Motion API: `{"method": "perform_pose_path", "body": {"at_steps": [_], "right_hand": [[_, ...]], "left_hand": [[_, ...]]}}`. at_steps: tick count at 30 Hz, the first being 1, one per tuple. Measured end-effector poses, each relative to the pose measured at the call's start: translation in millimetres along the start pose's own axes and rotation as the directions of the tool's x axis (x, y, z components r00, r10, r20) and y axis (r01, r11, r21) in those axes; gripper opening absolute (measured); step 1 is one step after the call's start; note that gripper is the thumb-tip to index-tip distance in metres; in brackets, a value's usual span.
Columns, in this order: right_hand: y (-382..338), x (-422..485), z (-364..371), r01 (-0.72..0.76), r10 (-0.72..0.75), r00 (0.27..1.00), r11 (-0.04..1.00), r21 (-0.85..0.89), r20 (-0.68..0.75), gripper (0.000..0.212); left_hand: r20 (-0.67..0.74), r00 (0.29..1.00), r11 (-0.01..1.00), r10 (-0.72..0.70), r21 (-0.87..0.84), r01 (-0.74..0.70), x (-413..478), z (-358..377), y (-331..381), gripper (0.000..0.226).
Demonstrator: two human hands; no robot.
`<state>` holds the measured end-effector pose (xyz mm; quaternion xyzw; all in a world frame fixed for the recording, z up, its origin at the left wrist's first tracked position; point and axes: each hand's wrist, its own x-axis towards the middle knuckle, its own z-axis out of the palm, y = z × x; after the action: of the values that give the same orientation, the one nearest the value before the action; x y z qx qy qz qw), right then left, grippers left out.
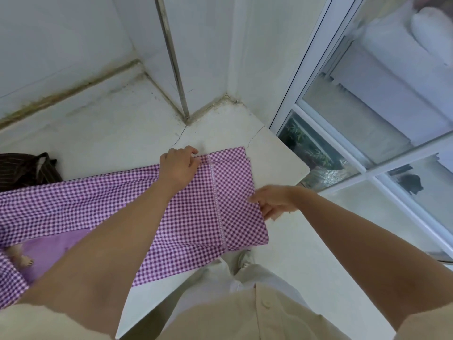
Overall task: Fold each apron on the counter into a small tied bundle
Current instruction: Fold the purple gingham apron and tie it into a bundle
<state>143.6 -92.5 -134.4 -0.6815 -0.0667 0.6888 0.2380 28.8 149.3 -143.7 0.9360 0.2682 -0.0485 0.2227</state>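
- The purple checked apron (pixel 196 217) is lying spread on the white worktop (pixel 110 133).
- The left hand (pixel 180 165) is pinching its far edge with curled fingers.
- The right hand (pixel 274 201) is pinching its right edge.

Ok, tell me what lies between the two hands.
Head view: only the purple checked apron, crossed by its pale trim strip, lies between left hand and right hand.
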Motion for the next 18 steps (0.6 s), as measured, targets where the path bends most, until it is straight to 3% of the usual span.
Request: {"method": "perform_pose_path", "body": {"at_steps": [5, 9, 14, 18], "right_hand": [[-19.1, 10.2, -5.3, 0.169, -0.151, 0.917, 0.985, 0.016, -0.368, 0.046], [-44.5, 27.1, -0.1, 0.293, -0.235, 0.831, 0.955, 0.036, -0.504, 0.045], [-63.6, 49.4, 6.6, 0.239, -0.216, 0.723, 0.969, -0.056, -0.656, 0.036], [-78.5, 59.3, 7.7, 0.218, -0.270, 0.617, 0.961, -0.169, -0.740, 0.030]], "left_hand": [[-0.022, 0.996, 0.985, -0.084, 0.151, 0.086, -12.5, 0.9, -26.9, 0.034], [-0.067, 0.985, 0.970, -0.162, 0.173, 0.171, -20.7, -6.5, -56.1, 0.036], [-0.114, 0.960, 0.928, -0.254, 0.251, 0.275, -30.2, -15.1, -92.4, 0.039], [-0.158, 0.941, 0.893, -0.300, 0.301, 0.335, -30.8, -22.0, -118.5, 0.027]]}}
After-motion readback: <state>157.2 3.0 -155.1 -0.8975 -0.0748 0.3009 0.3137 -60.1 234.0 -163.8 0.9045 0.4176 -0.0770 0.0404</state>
